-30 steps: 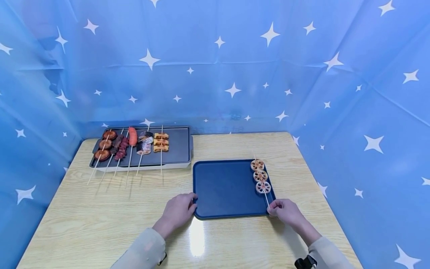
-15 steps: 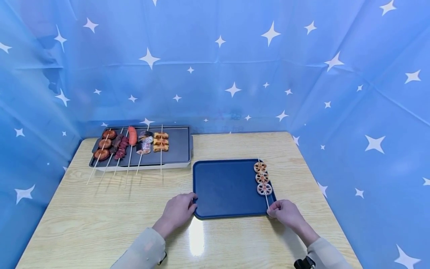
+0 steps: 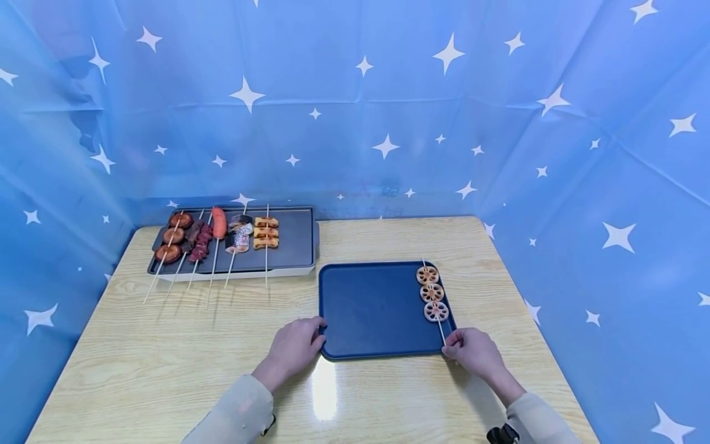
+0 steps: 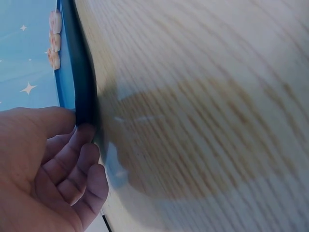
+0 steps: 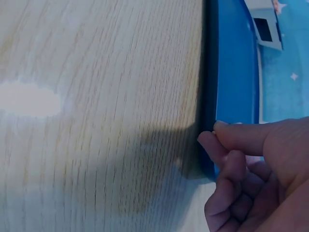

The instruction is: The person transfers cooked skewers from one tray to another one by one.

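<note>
A lotus root skewer [image 3: 431, 293], three round slices on a thin stick, lies along the right side of a blue tray [image 3: 371, 311]. My right hand [image 3: 474, 351] pinches the lower end of the stick between thumb and forefinger at the tray's near right corner. The right wrist view shows the stick's tip just peeking out of those fingertips [image 5: 217, 126]. At the tray's left edge, my left hand [image 3: 295, 346] grips the rim. There the thumb [image 4: 60, 118] lies over the rim and the forefinger against its outer wall.
At the back left a dark grill plate [image 3: 294, 240] bears a row of several skewers, among them a red sausage [image 3: 219, 223] and yellow tofu-like pieces [image 3: 266, 233]. Their sticks overhang its front edge. Starry blue cloth [image 3: 355, 123] encloses the wooden table [image 3: 166, 370].
The lotus root skewer's far end swung slightly right, then slightly back left, while my right hand kept hold of the stick. My left hand has stayed on the tray's edge.
</note>
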`<control>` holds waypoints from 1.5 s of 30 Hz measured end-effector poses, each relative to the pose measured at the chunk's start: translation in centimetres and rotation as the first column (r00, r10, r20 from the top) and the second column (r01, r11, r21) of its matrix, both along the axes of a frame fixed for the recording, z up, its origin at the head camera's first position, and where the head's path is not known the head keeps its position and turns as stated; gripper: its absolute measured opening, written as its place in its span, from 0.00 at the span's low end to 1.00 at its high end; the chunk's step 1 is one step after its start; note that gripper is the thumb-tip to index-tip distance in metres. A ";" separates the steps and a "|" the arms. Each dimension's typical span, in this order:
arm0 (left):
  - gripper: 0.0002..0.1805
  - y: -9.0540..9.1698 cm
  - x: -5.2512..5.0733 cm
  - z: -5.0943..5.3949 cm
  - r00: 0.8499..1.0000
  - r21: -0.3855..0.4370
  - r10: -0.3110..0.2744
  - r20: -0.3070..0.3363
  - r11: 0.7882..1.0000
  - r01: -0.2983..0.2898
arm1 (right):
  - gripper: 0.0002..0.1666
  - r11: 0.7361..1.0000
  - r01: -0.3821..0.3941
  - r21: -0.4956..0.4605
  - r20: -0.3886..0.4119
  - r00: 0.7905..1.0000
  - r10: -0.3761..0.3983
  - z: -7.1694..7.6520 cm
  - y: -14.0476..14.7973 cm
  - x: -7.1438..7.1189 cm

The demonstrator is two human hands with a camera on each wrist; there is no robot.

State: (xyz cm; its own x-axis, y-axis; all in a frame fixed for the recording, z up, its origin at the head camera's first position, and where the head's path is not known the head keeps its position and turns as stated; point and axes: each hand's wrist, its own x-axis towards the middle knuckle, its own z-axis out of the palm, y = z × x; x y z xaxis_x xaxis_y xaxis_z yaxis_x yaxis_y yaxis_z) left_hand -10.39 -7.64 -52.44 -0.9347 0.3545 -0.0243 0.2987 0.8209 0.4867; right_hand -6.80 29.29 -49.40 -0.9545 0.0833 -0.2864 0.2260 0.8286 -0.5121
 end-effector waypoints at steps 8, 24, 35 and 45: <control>0.13 0.0 0.0 0.0 1.000 0.009 -0.003 -0.019 1.000 0.003 | 0.04 0.998 -0.055 0.041 -0.026 0.998 0.056 0.2 0.0 -0.1; 0.13 -0.1 0.0 0.0 1.000 -0.008 0.018 -0.004 1.000 -0.018 | 0.09 0.987 -0.120 0.109 -0.050 0.991 0.126 2.2 1.9 -2.9; 0.15 -0.9 -0.2 0.7 0.999 0.035 0.050 -0.008 0.998 -0.050 | 0.13 0.988 -0.081 0.130 -0.082 0.992 0.092 -0.6 2.9 -5.7; 0.09 -5.6 -1.8 3.9 0.911 0.129 0.379 -0.165 0.924 -0.361 | 0.18 0.998 -0.052 0.041 -0.099 0.993 0.056 -1.6 3.0 -5.5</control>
State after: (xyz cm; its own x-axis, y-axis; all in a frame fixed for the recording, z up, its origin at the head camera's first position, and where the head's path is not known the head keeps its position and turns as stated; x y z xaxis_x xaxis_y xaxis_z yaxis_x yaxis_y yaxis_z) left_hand -12.23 -13.19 -48.52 -0.9840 -0.0252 0.1766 0.0740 0.8431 0.5327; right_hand -12.31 32.30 -51.03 -0.9816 0.0397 -0.1867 0.1294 0.8576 -0.4977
